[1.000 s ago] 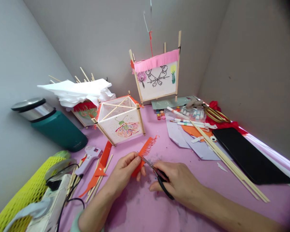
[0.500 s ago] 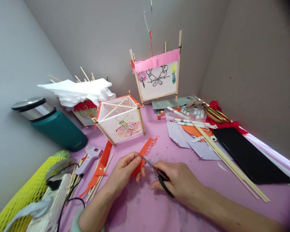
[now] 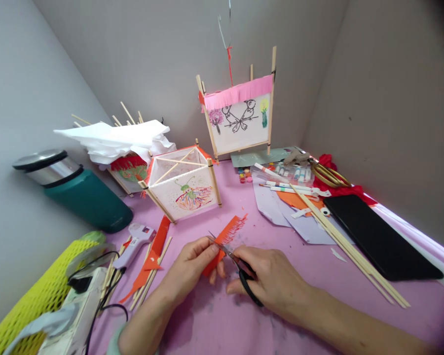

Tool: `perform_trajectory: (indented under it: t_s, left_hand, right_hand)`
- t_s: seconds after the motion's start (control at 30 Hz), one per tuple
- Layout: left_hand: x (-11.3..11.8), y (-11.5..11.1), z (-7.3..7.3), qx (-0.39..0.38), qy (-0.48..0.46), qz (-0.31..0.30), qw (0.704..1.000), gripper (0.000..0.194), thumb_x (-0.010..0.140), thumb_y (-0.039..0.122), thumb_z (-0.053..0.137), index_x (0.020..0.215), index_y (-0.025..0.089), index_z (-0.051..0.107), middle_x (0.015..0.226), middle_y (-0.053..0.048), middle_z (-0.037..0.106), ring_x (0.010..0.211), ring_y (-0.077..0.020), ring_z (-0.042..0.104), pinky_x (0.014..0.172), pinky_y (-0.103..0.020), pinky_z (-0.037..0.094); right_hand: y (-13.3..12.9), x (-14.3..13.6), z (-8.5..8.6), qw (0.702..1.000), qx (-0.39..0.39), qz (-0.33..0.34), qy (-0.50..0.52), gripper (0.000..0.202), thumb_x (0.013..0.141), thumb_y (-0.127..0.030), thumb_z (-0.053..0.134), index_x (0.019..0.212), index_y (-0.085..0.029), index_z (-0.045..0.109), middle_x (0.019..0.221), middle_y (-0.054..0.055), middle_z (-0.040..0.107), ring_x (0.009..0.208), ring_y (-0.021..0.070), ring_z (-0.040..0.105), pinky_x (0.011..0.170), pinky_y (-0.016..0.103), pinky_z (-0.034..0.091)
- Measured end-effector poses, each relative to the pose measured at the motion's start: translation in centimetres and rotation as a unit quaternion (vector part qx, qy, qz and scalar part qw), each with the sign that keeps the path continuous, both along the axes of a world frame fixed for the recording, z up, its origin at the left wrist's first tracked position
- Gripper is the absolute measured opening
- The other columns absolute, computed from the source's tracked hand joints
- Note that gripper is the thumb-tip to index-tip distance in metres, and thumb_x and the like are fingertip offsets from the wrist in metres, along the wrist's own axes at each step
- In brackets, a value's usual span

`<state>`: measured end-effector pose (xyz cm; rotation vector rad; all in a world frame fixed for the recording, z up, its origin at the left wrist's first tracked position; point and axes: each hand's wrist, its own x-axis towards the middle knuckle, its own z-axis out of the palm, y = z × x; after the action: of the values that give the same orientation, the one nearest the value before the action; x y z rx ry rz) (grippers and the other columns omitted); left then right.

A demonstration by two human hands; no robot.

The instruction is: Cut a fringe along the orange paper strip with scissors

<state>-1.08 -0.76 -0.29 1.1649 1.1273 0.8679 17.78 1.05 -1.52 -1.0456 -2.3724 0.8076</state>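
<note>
My left hand (image 3: 192, 264) pinches a red paper strip (image 3: 225, 236) whose far end is cut into a fringe. My right hand (image 3: 272, 278) grips black-handled scissors (image 3: 231, 259), their blades crossing the strip's edge just beside my left fingertips. Both hands hover low over the pink table cover (image 3: 281, 236). A small paper lantern with a coloured drawing (image 3: 183, 185) stands just beyond the hands. A taller lantern with a pink fringe and a bird drawing (image 3: 239, 116) hangs at the back.
A glue gun (image 3: 135, 241), red paper scraps and thin sticks lie at the left. A green flask (image 3: 77, 192) lies by the left wall. Long wooden sticks (image 3: 348, 246), a black tablet (image 3: 381, 241), pens and cut paper fill the right side. A yellow mesh basket (image 3: 33, 296) sits front left.
The fringed strip has shifted slightly to the right through my left fingers, and the scissors have taken another snip along its edge. Both hands stay in nearly the same place.
</note>
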Motion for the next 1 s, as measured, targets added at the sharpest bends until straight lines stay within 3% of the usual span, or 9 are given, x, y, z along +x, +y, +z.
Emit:
perform_trajectory:
  t_s: [0.6, 1.0]
  left_hand:
    - [0.0, 0.0, 0.1, -0.008, -0.006, -0.004, 1.000, 0.028, 0.085, 0.038, 0.052, 0.070, 0.015, 0.052, 0.059, -0.002, 0.063, 0.045, -0.0085, 0.047, 0.050, -0.021, 0.036]
    - [-0.1, 0.2, 0.1, 0.042, 0.008, 0.039, 0.998, 0.024, 0.086, 0.036, 0.051, 0.075, 0.015, 0.054, 0.061, 0.000, 0.062, 0.048, -0.0085, 0.048, 0.052, -0.021, 0.037]
  right_hand:
    - [-0.1, 0.1, -0.7, 1.000, 0.017, 0.006, -0.015, 0.030, 0.083, -0.050, 0.057, 0.079, -0.021, 0.051, 0.070, -0.003, 0.061, 0.059, 0.0122, 0.052, 0.054, 0.022, 0.028]
    - [0.1, 0.3, 0.8, 1.000, -0.011, -0.008, -0.017, 0.037, 0.069, -0.051, 0.071, 0.075, -0.021, 0.050, 0.068, -0.007, 0.054, 0.056, 0.0095, 0.043, 0.053, 0.020, 0.026]
